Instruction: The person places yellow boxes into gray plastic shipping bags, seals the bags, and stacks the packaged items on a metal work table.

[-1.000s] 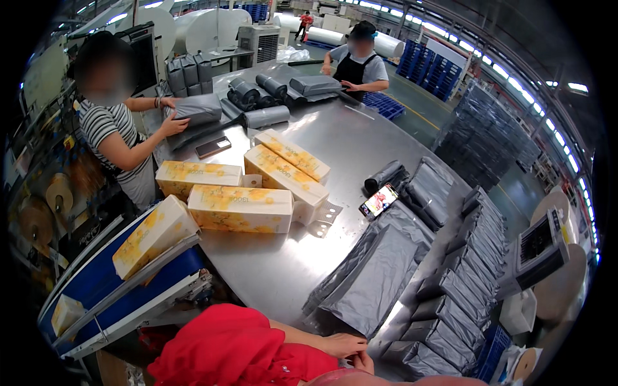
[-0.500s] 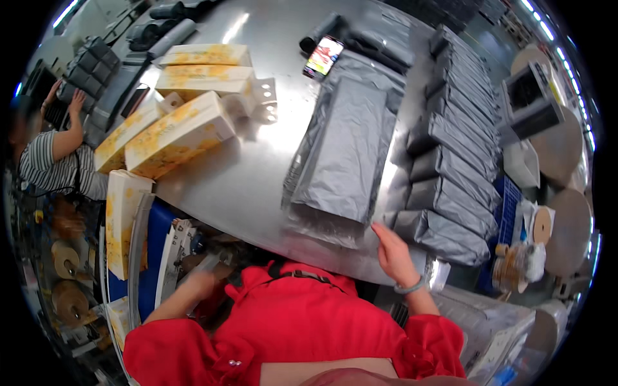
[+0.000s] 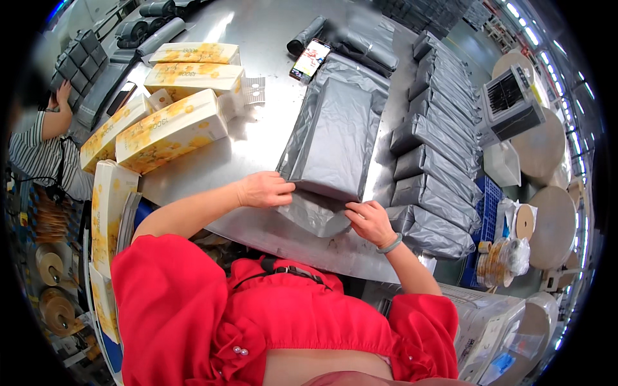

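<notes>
Left hand lies palm down on the near left corner of the grey bag, fingers curled over its edge, pressing rather than gripping. Right hand sits at the near right corner, fingertips pinching the loose flap that sticks out toward the person. Neither is clenched; both are in contact with the bag.

The bag is the top one of a flat stack at the near edge of the steel table, lengthwise away from the person. Thin plastic film, looks light, limp and slick; it will likely slide on its neighbours and sag if lifted by one corner. Best hold seems to be the near edge or flap, with both hands apart, as it has no stiffness of its own.

Right of the stack: a row of filled grey parcels, overlapping, running up the table's right side. Beyond the stack's far end, a phone with a lit screen, touching a dark roll. Left: several long yellow-patterned boxes, some on the table, more standing in a blue bin at the left edge. Far left, another person in a striped top reaches to dark bags.
</notes>
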Demonstrator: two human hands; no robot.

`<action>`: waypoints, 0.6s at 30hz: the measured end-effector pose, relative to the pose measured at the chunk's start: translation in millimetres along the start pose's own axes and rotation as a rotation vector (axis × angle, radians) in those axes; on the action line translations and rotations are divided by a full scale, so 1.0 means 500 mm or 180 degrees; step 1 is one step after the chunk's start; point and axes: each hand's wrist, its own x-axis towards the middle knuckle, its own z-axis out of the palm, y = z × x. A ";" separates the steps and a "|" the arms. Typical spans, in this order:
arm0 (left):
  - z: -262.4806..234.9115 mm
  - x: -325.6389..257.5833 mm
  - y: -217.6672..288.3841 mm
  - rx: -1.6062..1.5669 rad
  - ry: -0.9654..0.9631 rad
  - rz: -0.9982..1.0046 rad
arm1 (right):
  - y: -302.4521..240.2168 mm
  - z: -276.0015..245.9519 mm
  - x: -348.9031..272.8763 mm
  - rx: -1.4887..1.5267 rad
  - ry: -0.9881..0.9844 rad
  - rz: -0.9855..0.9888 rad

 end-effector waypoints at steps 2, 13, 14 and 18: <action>-0.003 0.010 0.000 -0.0349 0.0732 -0.0705 | 0.003 0.000 -0.003 0.0220 0.0692 0.0447; 0.087 0.115 -0.015 -0.1420 0.2250 -0.3806 | 0.069 0.133 0.060 0.1960 0.1870 0.3385; 0.102 0.112 -0.014 -0.1302 0.2163 -0.3868 | 0.072 0.134 0.059 0.1910 0.1726 0.3442; 0.111 0.128 -0.001 -0.0891 0.1634 -0.4112 | 0.078 0.141 0.070 0.1467 0.1351 0.3363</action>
